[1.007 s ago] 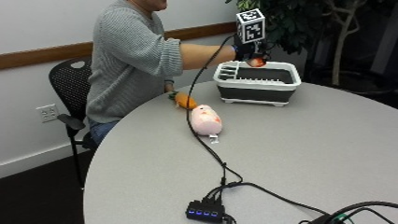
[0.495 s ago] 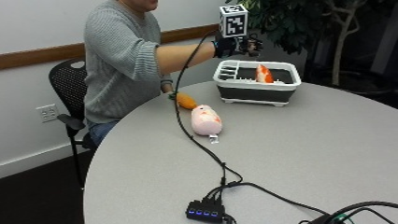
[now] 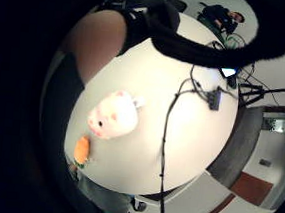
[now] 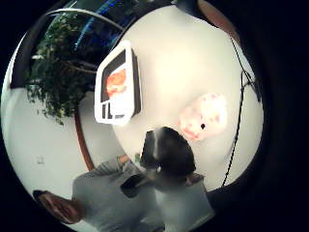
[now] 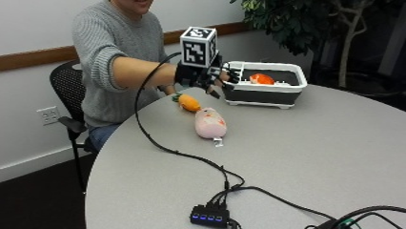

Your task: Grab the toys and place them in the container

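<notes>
My black-gloved right hand (image 5: 206, 78) hovers empty, fingers relaxed, above the round grey table (image 5: 329, 143). An orange toy (image 5: 262, 78) lies in the white-rimmed dark container (image 5: 266, 90). The pink plush pig (image 5: 210, 123) and orange plush carrot (image 5: 188, 102) lie on the table beside it.

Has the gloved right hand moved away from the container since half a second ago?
Yes. The black-gloved right hand has drawn back from above the white and black container toward the person, and now hangs over the table above the orange carrot toy.
</notes>
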The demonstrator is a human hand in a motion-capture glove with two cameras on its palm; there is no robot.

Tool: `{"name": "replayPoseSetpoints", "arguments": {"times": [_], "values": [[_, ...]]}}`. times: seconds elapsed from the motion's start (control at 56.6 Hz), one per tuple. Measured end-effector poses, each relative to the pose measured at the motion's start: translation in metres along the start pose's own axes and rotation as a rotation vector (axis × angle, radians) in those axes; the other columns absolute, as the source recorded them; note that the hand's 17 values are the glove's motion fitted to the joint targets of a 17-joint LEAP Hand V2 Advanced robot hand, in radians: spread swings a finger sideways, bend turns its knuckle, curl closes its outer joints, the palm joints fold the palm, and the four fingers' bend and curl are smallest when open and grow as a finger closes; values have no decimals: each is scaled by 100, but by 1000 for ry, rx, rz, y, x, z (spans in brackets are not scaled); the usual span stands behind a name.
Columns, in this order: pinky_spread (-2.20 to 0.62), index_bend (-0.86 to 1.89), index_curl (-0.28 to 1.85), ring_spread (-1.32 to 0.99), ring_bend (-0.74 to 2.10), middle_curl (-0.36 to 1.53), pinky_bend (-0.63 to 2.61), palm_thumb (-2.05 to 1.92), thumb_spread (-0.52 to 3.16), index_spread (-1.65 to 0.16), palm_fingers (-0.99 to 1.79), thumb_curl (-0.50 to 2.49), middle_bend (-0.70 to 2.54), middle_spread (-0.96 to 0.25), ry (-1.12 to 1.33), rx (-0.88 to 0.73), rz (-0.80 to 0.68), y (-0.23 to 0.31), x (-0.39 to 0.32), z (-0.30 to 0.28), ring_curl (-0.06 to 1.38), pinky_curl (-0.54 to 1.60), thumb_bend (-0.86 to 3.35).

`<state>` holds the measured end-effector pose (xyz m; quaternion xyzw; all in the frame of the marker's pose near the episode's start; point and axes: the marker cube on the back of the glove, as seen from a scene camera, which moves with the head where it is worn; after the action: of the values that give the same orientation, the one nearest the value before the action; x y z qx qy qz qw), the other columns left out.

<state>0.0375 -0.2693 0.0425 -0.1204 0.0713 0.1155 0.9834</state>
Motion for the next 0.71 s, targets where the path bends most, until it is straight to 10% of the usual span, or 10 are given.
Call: {"name": "replayPoseSetpoints", "arguments": {"times": [0.283,0.707], "values": [[7,14,39,-9,15,30,100,2,130,-37,-19,41,8,-16,84,-281,20,9,-2,164,39,41,-2],[-8,33,45,-17,26,28,99,15,133,-42,27,42,26,-19,132,-186,8,0,-8,161,35,36,3]]}}
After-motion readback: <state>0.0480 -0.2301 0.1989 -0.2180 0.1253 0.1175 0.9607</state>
